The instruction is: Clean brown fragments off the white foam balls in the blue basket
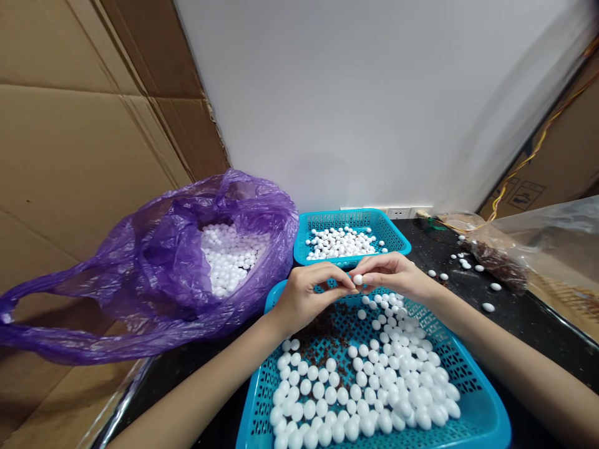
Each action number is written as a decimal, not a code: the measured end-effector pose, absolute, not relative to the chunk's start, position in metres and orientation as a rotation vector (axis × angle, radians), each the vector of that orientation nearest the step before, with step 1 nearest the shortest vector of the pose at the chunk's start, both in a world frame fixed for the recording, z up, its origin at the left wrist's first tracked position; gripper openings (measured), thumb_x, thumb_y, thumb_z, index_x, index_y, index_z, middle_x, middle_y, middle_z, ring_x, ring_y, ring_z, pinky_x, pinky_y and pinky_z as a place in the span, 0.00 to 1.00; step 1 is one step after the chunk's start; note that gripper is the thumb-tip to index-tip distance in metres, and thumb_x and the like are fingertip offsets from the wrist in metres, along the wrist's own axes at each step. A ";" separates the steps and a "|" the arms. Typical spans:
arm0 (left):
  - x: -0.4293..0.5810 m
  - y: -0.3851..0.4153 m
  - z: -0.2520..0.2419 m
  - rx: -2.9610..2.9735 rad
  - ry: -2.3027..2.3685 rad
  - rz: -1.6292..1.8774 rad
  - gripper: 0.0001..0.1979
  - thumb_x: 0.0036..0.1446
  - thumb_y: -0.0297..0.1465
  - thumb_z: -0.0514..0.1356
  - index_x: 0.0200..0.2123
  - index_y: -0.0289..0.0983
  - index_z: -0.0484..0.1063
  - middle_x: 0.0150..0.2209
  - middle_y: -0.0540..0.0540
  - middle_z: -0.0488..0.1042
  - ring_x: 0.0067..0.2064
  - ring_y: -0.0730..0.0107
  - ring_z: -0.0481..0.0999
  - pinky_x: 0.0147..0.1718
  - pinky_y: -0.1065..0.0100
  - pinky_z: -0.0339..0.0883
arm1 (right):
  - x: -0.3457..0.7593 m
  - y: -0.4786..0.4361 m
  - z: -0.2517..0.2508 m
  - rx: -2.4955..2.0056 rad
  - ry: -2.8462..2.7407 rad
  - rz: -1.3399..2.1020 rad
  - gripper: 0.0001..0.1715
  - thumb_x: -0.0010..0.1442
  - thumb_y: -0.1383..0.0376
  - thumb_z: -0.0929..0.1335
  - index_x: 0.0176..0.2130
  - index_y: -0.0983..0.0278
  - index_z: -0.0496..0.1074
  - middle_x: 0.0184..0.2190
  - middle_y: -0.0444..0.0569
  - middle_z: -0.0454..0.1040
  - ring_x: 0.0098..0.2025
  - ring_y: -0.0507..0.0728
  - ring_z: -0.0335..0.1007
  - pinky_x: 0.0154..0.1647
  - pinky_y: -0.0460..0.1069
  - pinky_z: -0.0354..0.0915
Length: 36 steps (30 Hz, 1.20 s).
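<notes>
My right hand pinches a small white ball between thumb and fingers. Fingertips of my left hand are pressed together right beside that ball; whatever they pinch, if anything, is too small to make out. Both hands are over the far part of a large blue perforated basket. Many white balls fill its near and right parts, and small dark brown bits lie scattered on its floor at the left and middle.
A smaller blue basket with more white balls stands behind, near the wall. To the left, an open purple plastic bag holds many white balls. At right, a clear bag of brown bits and several loose balls lie on the black tabletop.
</notes>
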<state>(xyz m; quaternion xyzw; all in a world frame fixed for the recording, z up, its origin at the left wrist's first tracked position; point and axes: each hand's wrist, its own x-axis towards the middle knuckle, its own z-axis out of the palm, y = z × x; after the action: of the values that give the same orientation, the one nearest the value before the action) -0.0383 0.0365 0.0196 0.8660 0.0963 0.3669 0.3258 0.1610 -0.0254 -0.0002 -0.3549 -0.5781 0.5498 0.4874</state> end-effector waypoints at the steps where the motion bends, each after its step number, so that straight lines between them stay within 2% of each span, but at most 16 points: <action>1: -0.038 0.037 0.020 2.268 0.253 0.963 0.03 0.53 0.28 0.63 0.29 0.36 0.75 0.29 0.48 0.77 0.31 0.74 0.75 0.28 0.75 0.69 | 0.161 -0.026 0.000 -0.861 -1.401 1.341 0.08 0.53 0.62 0.73 0.36 0.58 0.79 0.37 0.46 0.78 0.37 0.52 0.74 0.40 0.48 0.71; 13: -0.041 0.034 0.020 2.356 0.162 1.007 0.03 0.56 0.28 0.61 0.31 0.35 0.75 0.29 0.47 0.77 0.32 0.71 0.76 0.32 0.72 0.71 | 0.157 -0.028 0.004 -0.867 -1.394 1.350 0.08 0.51 0.62 0.73 0.35 0.59 0.79 0.33 0.46 0.77 0.35 0.52 0.74 0.39 0.48 0.72; 22: -0.041 0.033 0.021 2.375 0.113 1.036 0.02 0.55 0.25 0.61 0.32 0.35 0.74 0.30 0.47 0.76 0.33 0.72 0.76 0.34 0.72 0.71 | 0.160 -0.027 -0.001 -0.834 -1.377 1.394 0.07 0.53 0.65 0.72 0.36 0.59 0.79 0.35 0.45 0.77 0.35 0.51 0.74 0.39 0.46 0.72; 36: -0.043 0.033 0.022 2.444 0.014 1.049 0.04 0.57 0.24 0.58 0.35 0.35 0.73 0.31 0.47 0.76 0.34 0.72 0.75 0.35 0.71 0.71 | 0.159 -0.029 -0.001 -0.833 -1.368 1.403 0.07 0.54 0.65 0.72 0.37 0.59 0.78 0.35 0.45 0.77 0.33 0.50 0.74 0.36 0.45 0.72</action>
<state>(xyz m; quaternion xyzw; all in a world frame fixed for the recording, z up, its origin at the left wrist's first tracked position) -0.0429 0.0327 0.0220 0.8924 0.0050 0.3831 0.2384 0.1585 -0.0289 -0.0006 -0.3423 -0.5620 0.5763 0.4847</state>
